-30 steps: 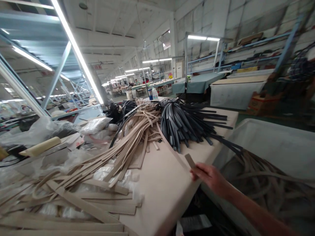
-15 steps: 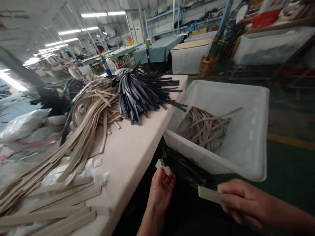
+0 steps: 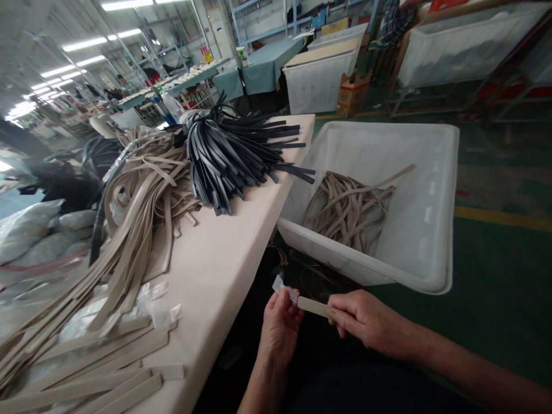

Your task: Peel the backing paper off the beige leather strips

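1. We find the right hand (image 3: 366, 322) closed in a pinch on a short beige strip (image 3: 314, 306), held in the air just off the table (image 3: 224, 259) edge, below the white bin (image 3: 431, 230).
2. The left hand (image 3: 280, 325) pinches a small pale tab (image 3: 280, 286) against the strip's free end.
3. Risk, in our judgement: both grips are fingertip-light; the tab may slip or sit crooked, and a dropped strip falls to the dark floor.
4. Against half a second ago, the hands have closed together; strip and tab now touch.
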Tool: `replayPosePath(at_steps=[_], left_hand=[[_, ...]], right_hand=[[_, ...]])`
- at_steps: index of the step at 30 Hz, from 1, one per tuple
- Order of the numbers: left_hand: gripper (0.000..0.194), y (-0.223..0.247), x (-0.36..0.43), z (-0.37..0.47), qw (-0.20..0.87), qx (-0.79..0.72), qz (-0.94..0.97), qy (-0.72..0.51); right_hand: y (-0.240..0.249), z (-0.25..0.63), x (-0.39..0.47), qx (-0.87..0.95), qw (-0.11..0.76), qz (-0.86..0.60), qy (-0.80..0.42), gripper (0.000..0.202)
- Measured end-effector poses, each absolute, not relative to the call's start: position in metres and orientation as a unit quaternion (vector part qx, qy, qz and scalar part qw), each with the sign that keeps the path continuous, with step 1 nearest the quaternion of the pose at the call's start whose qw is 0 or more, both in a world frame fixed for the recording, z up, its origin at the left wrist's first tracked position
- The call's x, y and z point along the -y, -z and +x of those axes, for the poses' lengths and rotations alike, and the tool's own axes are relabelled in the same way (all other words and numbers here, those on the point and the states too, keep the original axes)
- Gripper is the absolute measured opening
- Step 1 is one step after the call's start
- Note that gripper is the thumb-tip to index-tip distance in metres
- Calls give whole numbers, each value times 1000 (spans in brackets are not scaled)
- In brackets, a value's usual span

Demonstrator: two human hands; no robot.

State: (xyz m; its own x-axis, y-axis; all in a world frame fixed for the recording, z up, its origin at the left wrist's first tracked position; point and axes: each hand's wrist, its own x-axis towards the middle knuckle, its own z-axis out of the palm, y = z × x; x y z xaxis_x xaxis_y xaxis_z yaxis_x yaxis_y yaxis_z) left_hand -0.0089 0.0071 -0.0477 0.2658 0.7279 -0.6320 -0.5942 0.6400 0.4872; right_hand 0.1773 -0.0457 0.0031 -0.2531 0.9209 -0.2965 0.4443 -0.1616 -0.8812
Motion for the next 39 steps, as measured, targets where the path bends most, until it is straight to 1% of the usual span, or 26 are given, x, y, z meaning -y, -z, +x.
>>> replayPosePath(at_steps=[7,13,19,23,29,33,36,39], left_hand=[[41,48,-7,-7,786,-446,76,-421],[44,46,-9,-2,771,-463,52,-435],[42,50,-8,0,766,-458,50,-448],[41,53,-6,-1,771,-459,68,-436],[41,55,-4,5,784,-455,103,-409],[41,52,-11,7,782,-449,79,-426],[44,49,-13,9,777,-449,60,-436],[43,49,-8,17,800,-434,64,-409]], right_hand=[[5,178,42,624,238,-579,-468,36],[9,177,43,633,261,-591,-426,36],[20,171,46,645,233,-607,-401,31],[22,168,46,645,234,-600,-412,33],[21,158,31,618,257,-601,-437,40],[7,178,43,585,282,-555,-519,30],[-7,201,60,572,262,-563,-536,49],[-12,204,62,566,242,-601,-510,50]])
